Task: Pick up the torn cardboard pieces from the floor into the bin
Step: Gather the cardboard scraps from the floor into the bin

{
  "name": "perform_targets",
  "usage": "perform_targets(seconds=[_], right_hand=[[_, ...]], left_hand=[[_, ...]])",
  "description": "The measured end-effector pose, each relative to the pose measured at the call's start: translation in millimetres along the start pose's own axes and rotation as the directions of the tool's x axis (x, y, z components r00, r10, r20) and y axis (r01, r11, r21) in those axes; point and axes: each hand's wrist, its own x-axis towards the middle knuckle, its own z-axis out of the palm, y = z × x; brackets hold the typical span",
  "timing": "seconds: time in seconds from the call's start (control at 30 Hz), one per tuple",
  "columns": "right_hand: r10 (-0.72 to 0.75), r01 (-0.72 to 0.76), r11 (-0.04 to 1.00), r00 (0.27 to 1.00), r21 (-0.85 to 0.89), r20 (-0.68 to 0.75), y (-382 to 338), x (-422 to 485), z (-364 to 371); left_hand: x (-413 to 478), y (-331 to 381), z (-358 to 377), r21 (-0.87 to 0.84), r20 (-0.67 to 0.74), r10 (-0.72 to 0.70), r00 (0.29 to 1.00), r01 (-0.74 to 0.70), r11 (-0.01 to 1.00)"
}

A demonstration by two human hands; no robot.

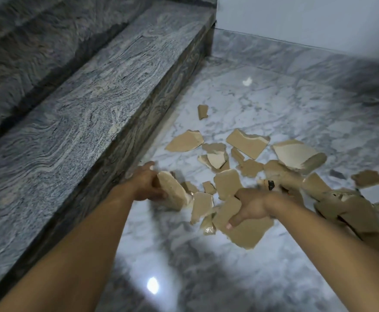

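Left hand (147, 184) closed around a thick torn cardboard piece (172, 190), fingers wrapped on its near edge, piece tilted up and resting on or just above the marble floor (262, 93), right beside the foot of the granite step (98, 104). Right hand (249, 207) clamped on a large flat piece (244, 230), thumb pressed across the top face, the rest of the fingers hidden beneath or behind; whether this piece is lifted clear or only dragged cannot be told. Some motion blur around both wrists.

Further out, many more brown scraps spread over the floor: small bits between the two hands, a loose cluster (217, 156) toward the middle, two broader pieces (247, 143) beyond, one lone scrap (202, 111) closer to the far wall, and a heaped pile (346, 208) running off the right edge of the view. Small dark object (271, 185) with an orange mark among the pile, too blurred to name. Pale fleck (247, 81) farther out, possibly a reflection.

No bin anywhere in view. Judged from the spread: early going, with only two pieces in hand, nearly everything left on the floor, nothing shown as deposited. Many trips or handfuls likely to remain, plus locating the bin out of frame.
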Motion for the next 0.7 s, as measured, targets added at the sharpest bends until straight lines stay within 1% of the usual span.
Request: perform_targets(seconds=[0.1,0.17,0.23,0.3,0.4,0.5,0.57,0.6,0.63,0.7], right_hand=[[-0.088,0.084,0.993,0.995,-0.083,-0.053,-30,6,-15],[-0.157,0.126,0.968,0.978,-0.216,-0.134,-48,20,-11],[-0.212,0.132,0.925,0.957,-0.356,-0.196,-57,39,3],[-0.251,0.149,0.907,0.942,-0.394,-0.221,-60,49,17],[-0.271,0.182,0.923,0.933,-0.339,-0.238,-59,53,27],[-0.245,0.164,0.944,0.930,-0.286,-0.275,-53,50,31],[-0.220,0.127,0.947,0.926,-0.295,-0.307,-44,41,27],[-0.208,0.129,0.956,0.932,-0.264,-0.297,-35,37,24],[-0.192,0.143,0.972,0.943,-0.189,-0.272,-25,32,19],[-0.133,0.139,0.990,0.971,0.018,-0.199,-3,18,6]], left_hand=[[4,-3,25,-0.002,-0.080,0.006,0.997,-0.006,1.000],[3,-3,31,0.054,-0.140,-0.001,0.990,0.009,0.999],[3,-5,34,0.059,-0.163,-0.007,0.987,0.016,0.998],[3,-10,35,-0.002,-0.150,0.007,0.989,-0.007,1.000],[-1,-15,35,-0.105,-0.096,0.036,0.995,-0.046,0.993],[-9,-15,33,-0.260,-0.027,-0.019,0.999,0.011,0.965],[-12,-18,30,-0.277,0.020,-0.047,0.999,0.050,0.959],[-14,-21,26,-0.271,0.057,-0.054,0.997,0.067,0.960],[-16,-21,19,-0.278,0.107,-0.051,0.993,0.079,0.957],[-20,-17,5,-0.279,0.224,-0.025,0.974,0.089,0.956]])
